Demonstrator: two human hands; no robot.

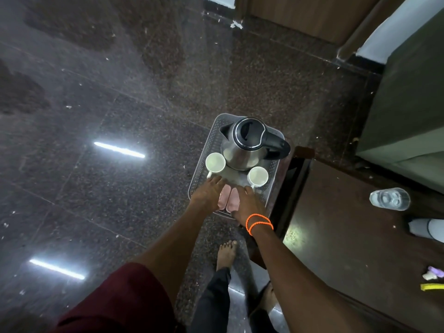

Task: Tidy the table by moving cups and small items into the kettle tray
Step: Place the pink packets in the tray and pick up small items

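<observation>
Head view, tray [200, 162] holding kettle [245, 143], two cups [215, 162], pink packets [229, 199]

A dark brown wooden worktop [348, 236] fills the right side, standing on a polished dark granite floor [120, 92]. On it lie a clear plastic water bottle [389, 199] on its side, a white bottle [426, 230] near the right edge, a small purple-and-white sachet [434, 273], and a yellow strip [432, 286] just beside it.

Maroon sleeve [125, 299] — orange wristbands [259, 223].
</observation>
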